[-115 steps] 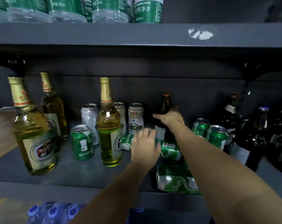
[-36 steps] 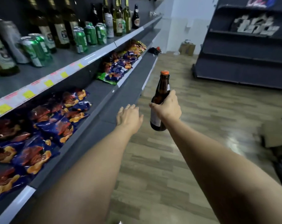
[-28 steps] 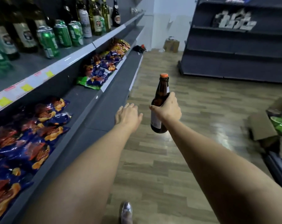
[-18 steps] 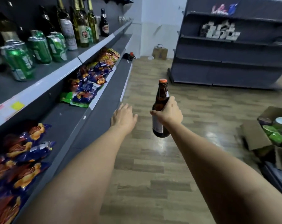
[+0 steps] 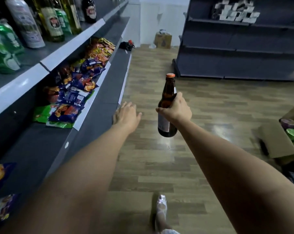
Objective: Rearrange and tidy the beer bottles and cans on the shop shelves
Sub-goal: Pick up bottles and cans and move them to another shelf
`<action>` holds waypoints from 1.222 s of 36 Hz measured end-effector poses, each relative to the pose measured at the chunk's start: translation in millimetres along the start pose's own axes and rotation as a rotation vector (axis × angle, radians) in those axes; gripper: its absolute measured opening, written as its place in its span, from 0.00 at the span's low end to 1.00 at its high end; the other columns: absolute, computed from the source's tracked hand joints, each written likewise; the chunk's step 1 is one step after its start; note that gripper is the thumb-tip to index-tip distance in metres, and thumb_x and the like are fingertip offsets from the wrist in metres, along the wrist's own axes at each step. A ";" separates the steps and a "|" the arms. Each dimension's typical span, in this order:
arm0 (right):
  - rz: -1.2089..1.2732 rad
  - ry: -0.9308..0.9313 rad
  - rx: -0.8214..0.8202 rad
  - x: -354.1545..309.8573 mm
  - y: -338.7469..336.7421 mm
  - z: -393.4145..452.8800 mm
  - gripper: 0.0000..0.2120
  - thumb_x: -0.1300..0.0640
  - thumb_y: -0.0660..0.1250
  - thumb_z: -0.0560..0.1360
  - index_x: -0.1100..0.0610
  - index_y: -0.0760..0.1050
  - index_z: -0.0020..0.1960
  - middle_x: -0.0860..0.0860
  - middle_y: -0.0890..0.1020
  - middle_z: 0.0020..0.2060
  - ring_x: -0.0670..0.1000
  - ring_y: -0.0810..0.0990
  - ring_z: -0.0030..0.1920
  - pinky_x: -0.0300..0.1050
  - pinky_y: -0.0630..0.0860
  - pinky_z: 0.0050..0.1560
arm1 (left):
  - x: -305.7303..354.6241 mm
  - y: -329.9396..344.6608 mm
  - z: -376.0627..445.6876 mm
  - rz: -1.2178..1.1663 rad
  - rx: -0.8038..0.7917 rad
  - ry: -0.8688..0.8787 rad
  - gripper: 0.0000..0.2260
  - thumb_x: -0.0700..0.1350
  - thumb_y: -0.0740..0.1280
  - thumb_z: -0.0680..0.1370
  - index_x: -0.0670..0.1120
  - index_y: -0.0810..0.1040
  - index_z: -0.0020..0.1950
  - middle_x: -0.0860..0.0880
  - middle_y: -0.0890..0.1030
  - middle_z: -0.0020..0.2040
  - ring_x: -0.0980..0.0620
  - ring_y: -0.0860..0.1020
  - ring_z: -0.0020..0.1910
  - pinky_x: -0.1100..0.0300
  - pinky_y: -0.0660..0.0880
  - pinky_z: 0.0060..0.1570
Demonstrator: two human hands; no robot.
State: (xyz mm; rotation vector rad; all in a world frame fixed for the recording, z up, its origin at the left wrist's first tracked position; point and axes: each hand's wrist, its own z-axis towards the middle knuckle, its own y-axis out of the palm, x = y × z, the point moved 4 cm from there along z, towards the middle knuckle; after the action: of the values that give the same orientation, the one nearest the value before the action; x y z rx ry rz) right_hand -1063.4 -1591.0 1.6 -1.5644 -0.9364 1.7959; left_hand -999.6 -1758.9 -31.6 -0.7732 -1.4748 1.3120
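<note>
My right hand (image 5: 175, 109) grips a brown beer bottle (image 5: 167, 105) with an orange cap, held upright out over the aisle floor. My left hand (image 5: 126, 114) is stretched forward beside it, fingers relaxed, holding nothing. On the upper shelf (image 5: 46, 65) at the left stand green beer cans (image 5: 3, 48), a tall silver can (image 5: 25, 22), clear yellow-beer bottles (image 5: 52, 19) and a dark bottle (image 5: 89, 10).
Snack bags (image 5: 75, 85) fill the lower shelf at left. A dark shelving unit (image 5: 240, 48) stands across the wooden aisle. Cardboard boxes sit at the far wall (image 5: 163, 39) and at the right edge (image 5: 278, 142). My foot (image 5: 161, 210) shows at the bottom.
I took the brown bottle off the shelf and turned down the aisle. Over the last second I moved forward along the shelves, with the bottle still upright in my right hand.
</note>
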 end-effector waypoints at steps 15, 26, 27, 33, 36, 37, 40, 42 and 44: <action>0.013 -0.146 -0.076 -44.8 19.0 260.4 0.32 0.41 0.75 0.66 0.56 0.63 0.58 0.53 0.75 0.59 0.60 0.77 0.58 0.50 0.70 0.48 | 22.7 -10.2 244.8 0.033 0.039 -0.146 0.23 0.53 0.57 0.82 0.44 0.64 0.74 0.48 0.61 0.77 0.48 0.57 0.76 0.51 0.60 0.72; 0.025 -0.229 -0.120 -93.1 64.0 407.1 0.30 0.42 0.74 0.67 0.56 0.64 0.58 0.53 0.75 0.59 0.59 0.77 0.58 0.48 0.68 0.46 | -14.5 -4.5 389.1 0.065 0.023 -0.228 0.24 0.54 0.56 0.82 0.44 0.62 0.75 0.47 0.60 0.77 0.47 0.57 0.76 0.48 0.63 0.70; 0.026 -0.235 -0.123 -99.4 69.5 420.7 0.31 0.42 0.74 0.67 0.56 0.64 0.59 0.53 0.75 0.59 0.59 0.76 0.58 0.48 0.68 0.46 | -18.0 -6.5 403.5 0.076 0.031 -0.226 0.24 0.54 0.56 0.82 0.44 0.63 0.75 0.47 0.61 0.77 0.47 0.57 0.76 0.49 0.64 0.70; 0.028 -0.263 -0.125 -144.0 104.9 505.6 0.30 0.42 0.75 0.66 0.56 0.64 0.57 0.52 0.76 0.57 0.59 0.77 0.56 0.49 0.71 0.47 | -50.4 -25.1 494.5 0.095 0.093 -0.235 0.23 0.54 0.57 0.82 0.44 0.64 0.74 0.46 0.65 0.74 0.46 0.64 0.72 0.48 0.69 0.63; 0.028 -0.269 -0.133 -171.6 119.6 546.7 0.31 0.41 0.75 0.66 0.55 0.64 0.57 0.52 0.76 0.57 0.60 0.77 0.57 0.49 0.69 0.47 | -69.9 -38.7 539.0 0.095 0.119 -0.246 0.22 0.54 0.57 0.82 0.43 0.66 0.72 0.45 0.68 0.71 0.45 0.68 0.68 0.49 0.70 0.60; 0.029 -0.275 -0.133 -180.0 123.5 559.1 0.31 0.41 0.75 0.66 0.55 0.64 0.56 0.53 0.76 0.57 0.60 0.77 0.57 0.49 0.69 0.47 | -75.5 -43.1 552.1 0.095 0.126 -0.247 0.22 0.53 0.57 0.82 0.43 0.67 0.71 0.45 0.69 0.70 0.45 0.68 0.67 0.50 0.70 0.59; 0.037 -0.301 -0.125 -206.0 134.5 595.8 0.30 0.41 0.75 0.66 0.55 0.64 0.56 0.52 0.76 0.56 0.59 0.78 0.56 0.49 0.70 0.46 | -91.7 -54.6 590.1 0.109 0.139 -0.265 0.22 0.53 0.57 0.82 0.42 0.67 0.71 0.44 0.69 0.71 0.45 0.68 0.68 0.51 0.69 0.61; 0.035 -0.321 -0.122 -222.6 141.0 618.1 0.30 0.41 0.75 0.66 0.55 0.64 0.57 0.52 0.76 0.57 0.59 0.78 0.56 0.49 0.71 0.45 | -102.5 -58.9 611.0 0.107 0.147 -0.295 0.21 0.53 0.57 0.82 0.43 0.67 0.72 0.44 0.69 0.71 0.45 0.68 0.68 0.51 0.70 0.60; 0.045 -0.345 -0.123 -239.2 147.3 639.6 0.30 0.41 0.75 0.66 0.55 0.65 0.57 0.52 0.77 0.56 0.58 0.78 0.56 0.48 0.70 0.45 | -113.1 -60.6 631.7 0.100 0.156 -0.312 0.21 0.53 0.58 0.82 0.43 0.67 0.71 0.45 0.69 0.70 0.45 0.68 0.68 0.51 0.70 0.59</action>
State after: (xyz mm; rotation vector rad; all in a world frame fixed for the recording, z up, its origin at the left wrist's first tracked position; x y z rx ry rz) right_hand -1656.3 -1954.7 66.7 -1.3790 -1.1978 2.1184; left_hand -1546.7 -2092.7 37.2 -0.5638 -1.5670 1.6611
